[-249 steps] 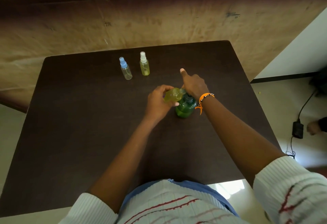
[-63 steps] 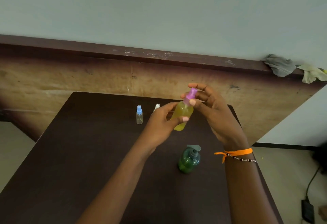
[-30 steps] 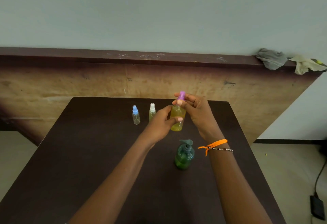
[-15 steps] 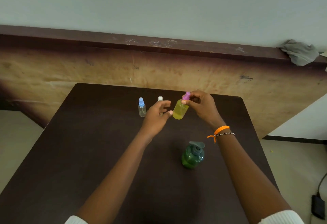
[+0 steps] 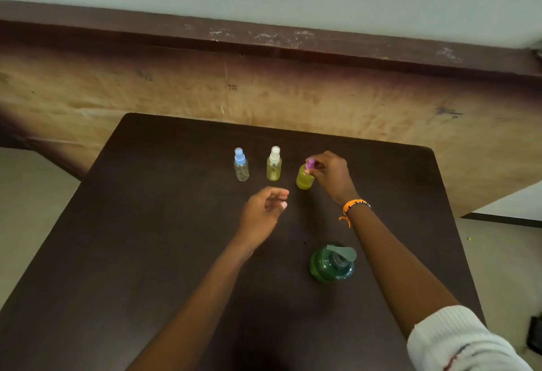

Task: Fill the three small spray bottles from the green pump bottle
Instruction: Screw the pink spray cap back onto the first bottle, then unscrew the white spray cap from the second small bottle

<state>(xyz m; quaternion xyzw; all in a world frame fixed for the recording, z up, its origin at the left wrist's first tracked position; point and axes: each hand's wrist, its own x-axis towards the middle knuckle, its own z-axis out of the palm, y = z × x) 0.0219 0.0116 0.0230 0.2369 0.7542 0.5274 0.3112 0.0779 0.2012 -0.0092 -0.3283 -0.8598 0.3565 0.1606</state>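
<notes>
Three small spray bottles stand in a row at the far middle of the dark table (image 5: pixel 146 238). The blue-capped bottle (image 5: pixel 241 165) on the left looks clear. The white-capped bottle (image 5: pixel 274 164) holds yellowish liquid. On the right is the purple-capped bottle (image 5: pixel 303 176), full of yellow liquid and standing on the table, with my right hand (image 5: pixel 330 175) pinching its cap. My left hand (image 5: pixel 264 213) hovers just in front of the row, fingers loosely curled and holding nothing. The green pump bottle (image 5: pixel 333 263) stands nearer to me, under my right forearm.
A worn wooden panel with a dark ledge (image 5: pixel 264 45) runs behind the table. Light floor shows on both sides of the table. A dark object (image 5: pixel 535 332) lies on the floor at the lower right.
My right hand has lowered the purple-capped bottle onto the table beside the white-capped one. My left hand has let go and drawn back toward me. The view has tilted down.
</notes>
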